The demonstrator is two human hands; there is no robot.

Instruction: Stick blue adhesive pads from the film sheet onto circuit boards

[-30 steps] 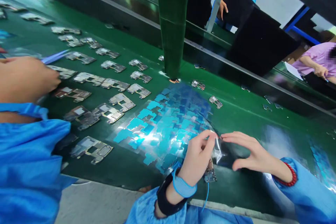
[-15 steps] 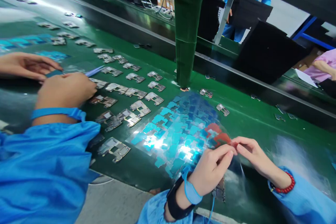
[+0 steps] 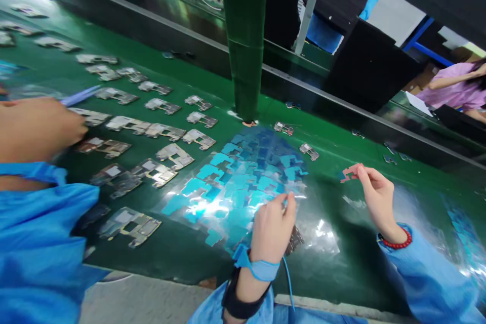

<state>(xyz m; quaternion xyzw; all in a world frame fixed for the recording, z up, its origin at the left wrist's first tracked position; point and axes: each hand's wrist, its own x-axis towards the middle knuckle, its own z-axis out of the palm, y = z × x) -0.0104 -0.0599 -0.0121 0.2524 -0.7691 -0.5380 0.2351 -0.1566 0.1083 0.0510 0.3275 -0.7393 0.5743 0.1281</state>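
Note:
My right hand, with a red bead bracelet at the wrist, is raised over the green mat and pinches a small pinkish-red cut-out film piece by its edge. My left hand, wearing a blue wrist strap and a black band, has thumb and fingertips pressed together above a clear sheet covered with blue film pieces. Whatever those fingertips hold is too small to make out. A dark circuit board lies partly hidden beside my left hand, and a shiny clear film lies to its right.
Several circuit boards lie in rows on the green mat to the left. A co-worker's hand with blue-handled tweezers works there. A green post stands behind the film sheet. More blue films lie far right.
My hands, together at the red film before, are now apart. The right went up and right with the pinkish-red piece; the left drew back left. The view has shifted right.

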